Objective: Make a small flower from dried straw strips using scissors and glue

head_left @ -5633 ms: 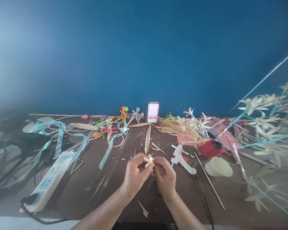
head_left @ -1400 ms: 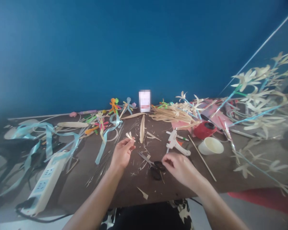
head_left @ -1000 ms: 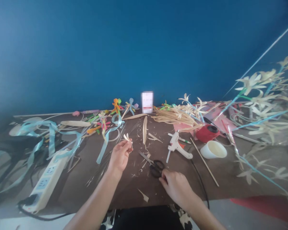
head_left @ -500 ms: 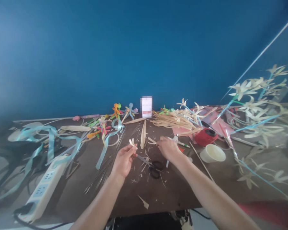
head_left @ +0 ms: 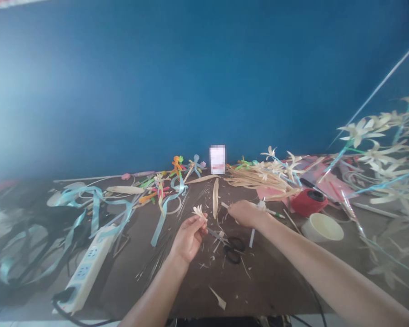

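A small cream flower (head_left: 199, 212) of thin petals, seemingly corn husk, is pinched between the thumb and fingers of my left hand (head_left: 190, 238), petals up. My right hand (head_left: 246, 213) is low over the table, fingers closed at the end of a pale husk strip (head_left: 225, 205); its fingertips are partly hidden. Between the hands lie black-handled scissors (head_left: 234, 249), blades toward my left hand. A longer husk piece (head_left: 216, 198) lies just beyond them. Part of a white tool (head_left: 261, 204), perhaps a glue gun, shows behind my right wrist.
A husk pile (head_left: 262, 180) lies at the back. To the right are a red object (head_left: 306, 203), a pale cup (head_left: 323, 227) and husk flowers on blue stems (head_left: 361, 131). On the left are a power strip (head_left: 88, 268), blue ribbon (head_left: 93, 204) and thin wires (head_left: 163, 254). Scraps (head_left: 219, 299) litter the front.
The view has shifted, so the table sits further right and slightly lower. My right hand has moved a little left over the husk strip. My left hand still holds the flower.
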`<state>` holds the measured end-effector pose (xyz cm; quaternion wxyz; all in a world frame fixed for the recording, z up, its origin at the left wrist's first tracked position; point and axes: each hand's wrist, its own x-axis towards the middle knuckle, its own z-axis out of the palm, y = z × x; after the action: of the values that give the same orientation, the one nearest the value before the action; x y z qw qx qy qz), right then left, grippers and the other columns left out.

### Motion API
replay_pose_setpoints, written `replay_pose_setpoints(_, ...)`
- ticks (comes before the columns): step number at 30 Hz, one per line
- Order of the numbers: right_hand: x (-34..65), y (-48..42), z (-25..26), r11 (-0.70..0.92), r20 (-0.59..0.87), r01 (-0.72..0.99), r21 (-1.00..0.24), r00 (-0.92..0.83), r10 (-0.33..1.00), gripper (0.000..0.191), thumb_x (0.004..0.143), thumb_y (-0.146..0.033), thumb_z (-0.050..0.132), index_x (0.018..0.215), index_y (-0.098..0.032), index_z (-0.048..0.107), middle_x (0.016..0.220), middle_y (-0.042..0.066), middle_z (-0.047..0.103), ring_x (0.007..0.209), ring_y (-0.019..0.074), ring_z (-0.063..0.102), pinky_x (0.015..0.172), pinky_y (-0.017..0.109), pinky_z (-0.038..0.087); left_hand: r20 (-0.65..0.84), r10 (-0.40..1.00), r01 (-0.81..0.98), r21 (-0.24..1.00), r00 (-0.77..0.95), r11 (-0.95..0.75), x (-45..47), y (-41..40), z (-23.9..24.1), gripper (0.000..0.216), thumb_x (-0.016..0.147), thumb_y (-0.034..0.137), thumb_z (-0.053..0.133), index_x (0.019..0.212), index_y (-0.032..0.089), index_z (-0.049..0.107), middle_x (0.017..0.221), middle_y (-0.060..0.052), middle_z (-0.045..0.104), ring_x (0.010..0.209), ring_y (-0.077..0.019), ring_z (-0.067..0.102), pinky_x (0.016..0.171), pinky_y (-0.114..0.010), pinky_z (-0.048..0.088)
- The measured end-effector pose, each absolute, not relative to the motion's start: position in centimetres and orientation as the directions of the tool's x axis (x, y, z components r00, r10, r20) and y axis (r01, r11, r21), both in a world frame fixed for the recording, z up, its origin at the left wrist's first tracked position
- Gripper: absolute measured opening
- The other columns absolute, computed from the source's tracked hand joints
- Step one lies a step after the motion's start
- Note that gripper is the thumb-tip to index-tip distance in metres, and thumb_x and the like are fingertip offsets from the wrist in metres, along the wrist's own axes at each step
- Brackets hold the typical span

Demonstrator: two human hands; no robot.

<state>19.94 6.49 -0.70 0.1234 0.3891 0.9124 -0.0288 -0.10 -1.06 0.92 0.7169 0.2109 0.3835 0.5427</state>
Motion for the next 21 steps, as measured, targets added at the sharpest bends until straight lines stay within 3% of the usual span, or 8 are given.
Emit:
replay_pose_setpoints(5,20.2,6.2,-0.6,0.714,-0.227,0.698,0.056,-0.688,0.690,0.022,0.077,-0.003,0.047,0.088,-0.011,0.065,0.086,0.014,0.066,0.082,0.0240,0.064,0.068,0.031,0.046,-0.342,0.924,-0.663,0.654,0.170,0.364,-0.3,-1.2,1.0,0.017,0.067,0.014,0.067,0.083,0.009,0.064,0.066,0.000,0.057,0.057,-0.0048,0.052,0.052,-0.014,0.047)
replay_pose_setpoints(21,19.7,7.6,0.6,0.772,-0.288,0.634,0.048,-0.731,0.618,0.018,0.072,-0.005,0.053,0.081,-0.010,0.068,0.082,0.013,0.070,0.080,0.0227,0.064,0.066,0.028,0.043,-0.435,0.878,-0.706,0.558,0.198,0.435,-0.5,-0.9,0.7,0.011,0.077,0.009,0.054,0.086,0.007,0.061,0.066,-0.002,0.056,0.053,-0.0052,0.053,0.049,-0.015,0.049)
